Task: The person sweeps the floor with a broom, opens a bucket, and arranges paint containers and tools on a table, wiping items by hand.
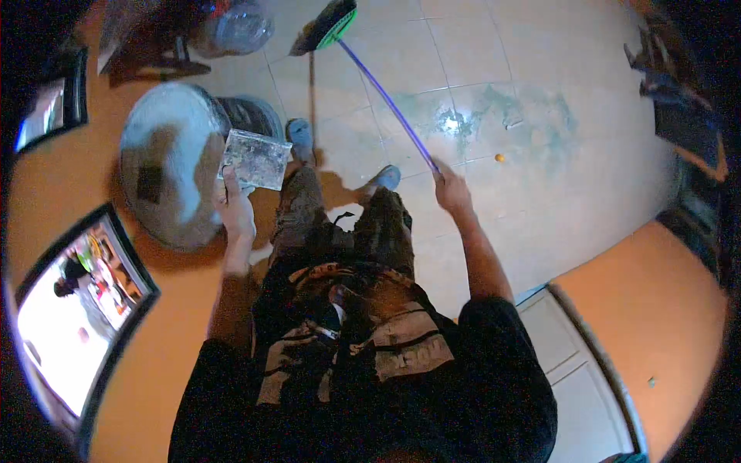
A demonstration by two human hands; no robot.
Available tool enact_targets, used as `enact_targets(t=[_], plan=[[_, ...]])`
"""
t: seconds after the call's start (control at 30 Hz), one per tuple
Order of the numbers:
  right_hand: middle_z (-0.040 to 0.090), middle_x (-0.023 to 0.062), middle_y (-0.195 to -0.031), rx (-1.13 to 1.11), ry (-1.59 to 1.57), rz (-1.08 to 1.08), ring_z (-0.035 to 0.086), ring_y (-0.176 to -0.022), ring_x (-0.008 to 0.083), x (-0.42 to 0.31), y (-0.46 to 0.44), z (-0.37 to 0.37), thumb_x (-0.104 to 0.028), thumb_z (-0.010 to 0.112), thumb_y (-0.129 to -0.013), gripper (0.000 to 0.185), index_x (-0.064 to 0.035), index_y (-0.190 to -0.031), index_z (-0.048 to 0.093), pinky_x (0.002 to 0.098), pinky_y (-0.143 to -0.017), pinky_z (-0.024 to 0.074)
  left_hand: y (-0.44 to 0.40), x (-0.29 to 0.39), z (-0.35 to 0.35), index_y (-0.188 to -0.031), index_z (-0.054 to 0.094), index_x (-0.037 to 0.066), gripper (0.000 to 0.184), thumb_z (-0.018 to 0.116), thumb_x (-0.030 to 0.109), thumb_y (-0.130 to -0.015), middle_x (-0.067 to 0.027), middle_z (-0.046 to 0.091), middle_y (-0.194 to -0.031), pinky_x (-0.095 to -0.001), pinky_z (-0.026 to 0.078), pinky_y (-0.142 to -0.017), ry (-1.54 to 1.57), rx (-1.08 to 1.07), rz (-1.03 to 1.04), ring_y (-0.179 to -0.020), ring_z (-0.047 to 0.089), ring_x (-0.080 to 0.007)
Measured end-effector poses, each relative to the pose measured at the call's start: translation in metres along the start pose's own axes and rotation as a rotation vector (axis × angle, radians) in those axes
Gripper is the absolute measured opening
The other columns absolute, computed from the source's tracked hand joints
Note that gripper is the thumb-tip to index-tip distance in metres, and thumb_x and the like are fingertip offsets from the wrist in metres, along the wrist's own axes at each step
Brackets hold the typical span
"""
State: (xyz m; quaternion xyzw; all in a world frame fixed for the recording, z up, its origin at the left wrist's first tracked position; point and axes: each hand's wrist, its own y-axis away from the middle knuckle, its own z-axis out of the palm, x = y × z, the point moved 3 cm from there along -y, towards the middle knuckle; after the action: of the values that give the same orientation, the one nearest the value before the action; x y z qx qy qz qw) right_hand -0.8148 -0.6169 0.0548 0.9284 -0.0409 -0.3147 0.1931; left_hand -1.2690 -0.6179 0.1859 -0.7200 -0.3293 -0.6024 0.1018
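My left hand [234, 207] is closed on the edge of a flat, rectangular, stained container [255, 160], with the thumb on its near left side. The purple handle of a broom [386, 96] is in my right hand [452, 190], fingers wrapped round its near end. From there the handle slants up and left to the green and black broom head [330, 27] at the top of the view. Both the container and the broom head are apart from each other.
A large round grey drum or tub [174, 166] stands at the left. The tiled floor [532, 201] has a wet, greenish patch [494, 116] and a small orange object [499, 157]. A white door [567, 374] is at lower right, framed mirrors or screens [85, 309] at left, clear plastic bottles [239, 29] at top.
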Motion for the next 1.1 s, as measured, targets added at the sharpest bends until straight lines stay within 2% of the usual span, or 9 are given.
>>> enact_targets(t=[0.37, 0.43, 0.5, 0.53, 0.6, 0.7, 0.83, 0.93, 1.1], plan=[[0.059, 0.0280, -0.116, 0.079, -0.272, 0.573, 0.057, -0.111, 0.0419, 0.005, 0.236, 0.132, -0.037, 0.040, -0.100, 0.043, -0.0061, -0.126, 0.055, 0.0456, -0.091, 0.0465, -0.059, 0.019, -0.017, -0.101, 0.063, -0.005, 0.048, 0.051, 0.041, -0.098, -0.0095, 0.064, -0.092, -0.0346, 0.042, -0.083, -0.486, -0.168, 0.480, -0.086, 0.053, -0.0197], [0.062, 0.0267, -0.112, 0.144, -0.500, 0.615, 0.062, -0.104, 0.0382, 0.012, 0.343, 0.174, -0.034, 0.040, -0.101, 0.041, -0.0062, -0.126, 0.055, 0.0433, -0.086, 0.0485, -0.060, 0.040, -0.014, -0.109, 0.062, -0.006, 0.049, 0.052, 0.040, -0.097, -0.0128, 0.064, -0.101, -0.0352, 0.042, -0.087, -0.390, -0.139, 0.256, -0.092, 0.055, -0.0225], [0.063, 0.0239, -0.111, -0.291, -0.267, 0.945, 0.063, -0.100, 0.0350, -0.067, 0.412, 0.117, -0.028, 0.041, -0.101, 0.038, -0.0059, -0.127, 0.056, 0.0391, -0.084, 0.0499, -0.081, 0.046, -0.019, -0.111, 0.061, -0.007, 0.049, 0.052, 0.040, -0.097, -0.0132, 0.064, -0.103, -0.0353, 0.041, -0.088, -0.333, -0.136, 0.247, -0.095, 0.055, -0.0230], [0.065, 0.0198, -0.111, 0.189, -0.831, 0.708, 0.064, -0.099, 0.0303, -0.051, 0.474, 0.157, -0.022, 0.045, -0.099, 0.034, -0.0074, -0.127, 0.057, 0.0368, -0.082, 0.0500, -0.090, 0.053, -0.021, -0.112, 0.060, -0.007, 0.049, 0.052, 0.039, -0.097, -0.0135, 0.064, -0.104, -0.0354, 0.041, -0.089, -0.306, -0.122, 0.248, -0.096, 0.055, -0.0232], [0.065, 0.0143, -0.112, -0.180, -0.442, 0.813, 0.062, -0.102, 0.0245, -0.130, 0.473, 0.069, -0.014, 0.048, -0.096, 0.034, -0.0065, -0.128, 0.056, 0.0341, -0.085, 0.0488, -0.089, 0.085, -0.025, -0.120, 0.054, -0.010, 0.062, 0.056, 0.046, -0.093, -0.0181, 0.062, -0.109, -0.0358, 0.040, -0.093, -0.418, -0.077, 0.141, -0.101, 0.054, -0.0239], [0.064, 0.0123, -0.116, -0.092, -0.581, 0.866, 0.060, -0.106, 0.0208, -0.180, 0.468, 0.039, -0.009, 0.051, -0.093, 0.037, -0.0045, -0.129, 0.055, 0.0324, -0.089, 0.0473, -0.114, 0.113, -0.034, -0.128, 0.047, -0.011, 0.080, 0.061, 0.057, -0.086, -0.0262, 0.054, -0.119, -0.0382, 0.036, -0.100, -0.281, -0.080, -0.098, -0.109, 0.050, -0.0282], [0.063, 0.0135, -0.121, 0.090, -1.001, 0.698, 0.058, -0.111, 0.0191, -0.199, 0.307, 0.016, -0.008, 0.048, -0.093, 0.039, -0.0045, -0.131, 0.054, 0.0336, -0.092, 0.0462, -0.134, 0.136, -0.043, -0.125, 0.049, -0.010, 0.078, 0.059, 0.057, -0.087, -0.0238, 0.055, -0.121, -0.0399, 0.036, -0.098, -0.622, 0.010, 0.058, -0.112, 0.049, -0.0285], [0.060, 0.0284, -0.113, -0.087, -0.501, 0.561, 0.061, -0.110, 0.0332, -0.195, 0.169, 0.002, -0.016, 0.048, -0.097, 0.031, -0.0008, -0.122, 0.058, 0.0361, -0.090, 0.0479, -0.145, 0.148, -0.047, -0.117, 0.059, -0.007, 0.067, 0.057, 0.054, -0.090, -0.0197, 0.060, -0.117, -0.0395, 0.039, -0.094, -0.615, -0.074, 0.101, -0.109, 0.052, -0.0254], [0.060, 0.0227, -0.115, -0.202, -0.379, 0.473, 0.058, -0.103, 0.0430, -0.171, 0.141, 0.047, -0.025, 0.044, -0.098, 0.035, -0.0113, -0.128, 0.055, 0.0454, -0.082, 0.0495, -0.135, 0.143, -0.056, -0.104, 0.064, -0.004, 0.056, 0.052, 0.050, -0.094, -0.0123, 0.064, -0.094, -0.0354, 0.043, -0.083, -0.488, -0.111, 0.115, -0.089, 0.056, -0.0217]])
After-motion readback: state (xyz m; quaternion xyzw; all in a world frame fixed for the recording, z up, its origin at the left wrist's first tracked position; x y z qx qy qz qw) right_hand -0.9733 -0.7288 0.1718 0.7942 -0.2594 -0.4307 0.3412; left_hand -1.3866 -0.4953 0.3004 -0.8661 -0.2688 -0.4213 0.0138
